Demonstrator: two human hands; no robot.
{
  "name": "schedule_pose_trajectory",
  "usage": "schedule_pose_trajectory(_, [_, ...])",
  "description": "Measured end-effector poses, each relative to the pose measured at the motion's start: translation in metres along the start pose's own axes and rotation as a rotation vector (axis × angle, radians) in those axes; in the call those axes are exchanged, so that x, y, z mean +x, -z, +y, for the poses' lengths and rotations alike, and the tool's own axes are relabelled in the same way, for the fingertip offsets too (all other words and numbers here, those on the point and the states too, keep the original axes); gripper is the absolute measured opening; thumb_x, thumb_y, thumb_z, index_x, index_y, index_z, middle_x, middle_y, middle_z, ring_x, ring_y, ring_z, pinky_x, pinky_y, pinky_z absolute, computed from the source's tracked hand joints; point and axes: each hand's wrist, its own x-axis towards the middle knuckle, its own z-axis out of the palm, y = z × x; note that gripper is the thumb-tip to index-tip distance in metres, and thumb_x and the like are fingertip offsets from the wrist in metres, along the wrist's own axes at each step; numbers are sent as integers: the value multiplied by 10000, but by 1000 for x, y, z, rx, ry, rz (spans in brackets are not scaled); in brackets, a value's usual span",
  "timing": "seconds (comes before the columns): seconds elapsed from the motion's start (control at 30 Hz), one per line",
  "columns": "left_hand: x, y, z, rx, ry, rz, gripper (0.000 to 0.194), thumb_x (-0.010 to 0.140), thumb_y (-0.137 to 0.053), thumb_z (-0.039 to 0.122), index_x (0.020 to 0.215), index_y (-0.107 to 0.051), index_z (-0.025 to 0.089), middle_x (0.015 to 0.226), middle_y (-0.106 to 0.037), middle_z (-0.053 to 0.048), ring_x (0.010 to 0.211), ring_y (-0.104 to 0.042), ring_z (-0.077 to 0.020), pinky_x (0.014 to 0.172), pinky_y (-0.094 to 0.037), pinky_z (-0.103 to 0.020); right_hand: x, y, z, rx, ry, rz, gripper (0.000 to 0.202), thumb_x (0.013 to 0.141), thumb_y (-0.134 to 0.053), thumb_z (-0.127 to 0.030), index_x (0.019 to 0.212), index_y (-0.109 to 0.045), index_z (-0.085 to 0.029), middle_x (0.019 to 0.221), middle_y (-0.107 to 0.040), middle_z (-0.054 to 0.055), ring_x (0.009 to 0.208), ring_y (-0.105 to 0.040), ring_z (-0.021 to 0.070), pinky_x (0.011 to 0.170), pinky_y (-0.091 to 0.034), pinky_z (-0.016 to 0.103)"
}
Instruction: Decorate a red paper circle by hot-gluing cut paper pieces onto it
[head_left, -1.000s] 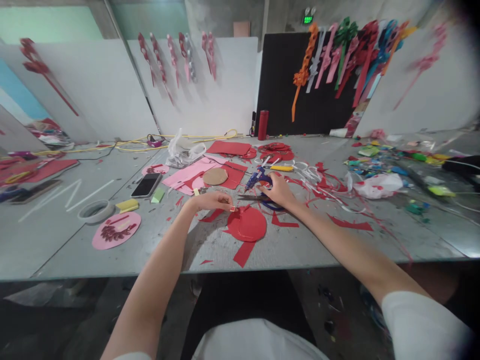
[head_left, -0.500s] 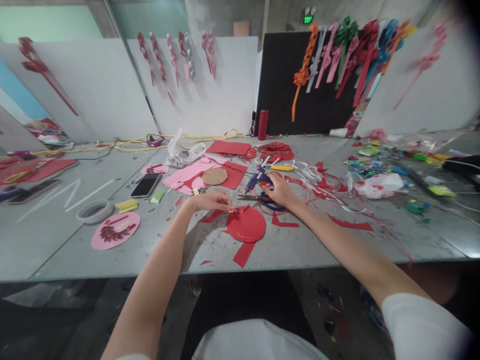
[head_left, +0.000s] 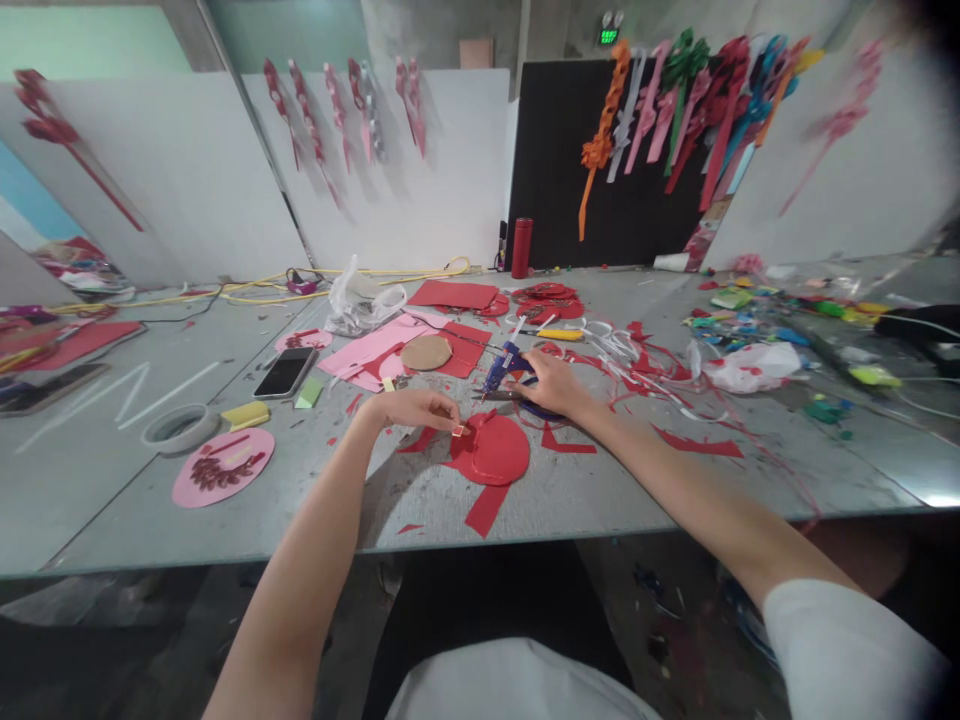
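In the head view my left hand [head_left: 420,410] pinches a small gold-edged piece [head_left: 458,431] at the upper left rim of a red felt disc [head_left: 499,450]. What this piece is I cannot make out. A red strip [head_left: 486,510] sticks out below the disc, and a pale line runs over its face. My right hand [head_left: 553,385] is closed around a blue glue gun [head_left: 502,370]. Its nozzle points down and left, just above the disc's top edge. Scissors [head_left: 540,408] with dark handles lie beneath the right hand, partly hidden by it.
Pink and red felt sheets [head_left: 454,294], a tan disc [head_left: 426,352] and a yellow-handled cutter [head_left: 559,334] lie beyond my hands. Left are a phone [head_left: 286,372], a tape roll [head_left: 180,428] and a pink disc [head_left: 255,460]. Tangled ribbons [head_left: 660,372] lie right; a red bottle [head_left: 522,248] stands behind.
The glue gun has tipped down and left, its nozzle coming closer to the red disc. My left hand has lowered the small piece slightly toward the disc. The whole view has shifted a little.
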Motion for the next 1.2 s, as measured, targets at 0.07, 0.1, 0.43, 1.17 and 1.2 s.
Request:
schedule_pose_trajectory(0.07, [0, 0, 0, -23, 11, -27, 403, 944, -688, 564, 981, -755, 168, 915, -720, -41, 828, -599, -156, 751, -432, -255, -1, 0, -1, -14, 33, -8, 502, 1005, -612, -594, 1283, -616, -176, 1151, -720, 155, 1028, -709, 319, 892, -580, 447])
schedule_pose_trajectory(0.1, [0, 0, 0, -36, 20, -41, 400, 944, -691, 562, 989, -755, 169, 933, -723, -44, 847, -604, -160, 768, -435, -256, -2, 0, -2, -21, 52, -16, 463, 1019, -603, -558, 1279, -619, -175, 1142, -722, 153, 1024, -710, 313, 896, -579, 443])
schedule_pose_trajectory(0.43, [-1, 1, 0, -29, 32, -35, 394, 934, -702, 572, 1006, -757, 188, 976, -740, -40, 917, -639, -174, 812, -446, -249, -7, -6, 4, -41, 119, -22, 390, 1016, -631, -446, 1304, -634, -181, 1194, -724, 164, 1102, -702, 327, 976, -579, 481])
schedule_pose_trajectory(1.17, [-4, -4, 19, 28, -8, -84, 378, 928, -692, 561, 945, -734, 185, 906, -721, -43, 825, -611, -173, 754, -443, -254, -5, 0, -5, 73, 86, -35, 407, 1026, -601, -475, 1320, -635, -196, 1196, -731, 154, 1092, -705, 326, 952, -589, 485])
schedule_pose_trajectory(1.2, [-2, -4, 18, 41, -1, -93, 373, 924, -694, 556, 930, -730, 185, 874, -710, -33, 795, -599, -166, 737, -437, -252, -4, 1, -5, 78, 81, -26, 407, 1027, -597, -482, 1315, -635, -196, 1195, -730, 155, 1084, -706, 324, 944, -591, 481])
